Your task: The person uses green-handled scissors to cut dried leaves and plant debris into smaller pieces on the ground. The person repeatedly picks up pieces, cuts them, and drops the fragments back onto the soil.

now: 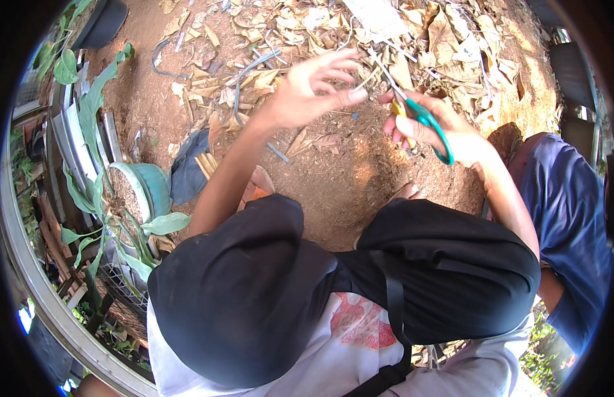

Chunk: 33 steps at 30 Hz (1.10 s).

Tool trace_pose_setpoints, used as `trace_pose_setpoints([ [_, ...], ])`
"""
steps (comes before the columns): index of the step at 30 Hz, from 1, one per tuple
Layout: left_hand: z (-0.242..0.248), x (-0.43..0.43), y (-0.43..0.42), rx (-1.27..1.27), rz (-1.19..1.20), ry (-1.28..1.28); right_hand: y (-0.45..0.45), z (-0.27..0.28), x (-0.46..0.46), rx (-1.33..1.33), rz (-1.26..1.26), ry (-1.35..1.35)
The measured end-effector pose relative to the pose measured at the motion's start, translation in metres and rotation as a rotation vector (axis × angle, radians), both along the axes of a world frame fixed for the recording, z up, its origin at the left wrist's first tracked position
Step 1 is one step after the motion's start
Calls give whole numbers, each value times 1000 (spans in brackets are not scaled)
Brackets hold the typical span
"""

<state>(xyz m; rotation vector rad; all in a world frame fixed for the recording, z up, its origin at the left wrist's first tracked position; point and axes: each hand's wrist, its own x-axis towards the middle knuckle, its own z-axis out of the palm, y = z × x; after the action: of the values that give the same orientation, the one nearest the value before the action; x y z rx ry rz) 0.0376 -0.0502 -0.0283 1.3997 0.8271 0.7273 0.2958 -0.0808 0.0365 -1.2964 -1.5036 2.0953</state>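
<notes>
My right hand (431, 124) holds scissors with green handles (428, 121), their blades pointing up and to the left. Something yellow (399, 108) also shows between its fingers, by the scissors' pivot; what it is cannot be told. My left hand (317, 89) is raised over the ground, slightly blurred, its fingers spread. Close to its thumb runs a thin pale stem or strip (369, 78), and whether the fingers touch it cannot be made out. Beneath and beyond both hands lies a pile of dry brown leaves (441, 39), with a white sheet (379, 20) on it.
A green pot (155, 191) with a leafy plant (168, 223) stands at left, beside a dark plastic sheet (190, 166). Grey strips (247, 72) lie among the leaves. Another person in blue clothing (570, 198) is close on the right. A dark pot (103, 25) is at upper left.
</notes>
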Motion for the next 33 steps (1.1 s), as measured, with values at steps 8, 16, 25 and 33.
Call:
trace_pose_setpoints([
  [8,-6,-4,17,-280,269,-308,2,13,1,-179,28,199],
  [16,-31,14,34,549,201,656,4,-4,3,89,-144,-418],
  [25,-33,18,37,276,143,642,7,13,2,304,-28,-616],
  [33,-8,-10,27,189,339,19,12,21,-6,375,71,-522],
])
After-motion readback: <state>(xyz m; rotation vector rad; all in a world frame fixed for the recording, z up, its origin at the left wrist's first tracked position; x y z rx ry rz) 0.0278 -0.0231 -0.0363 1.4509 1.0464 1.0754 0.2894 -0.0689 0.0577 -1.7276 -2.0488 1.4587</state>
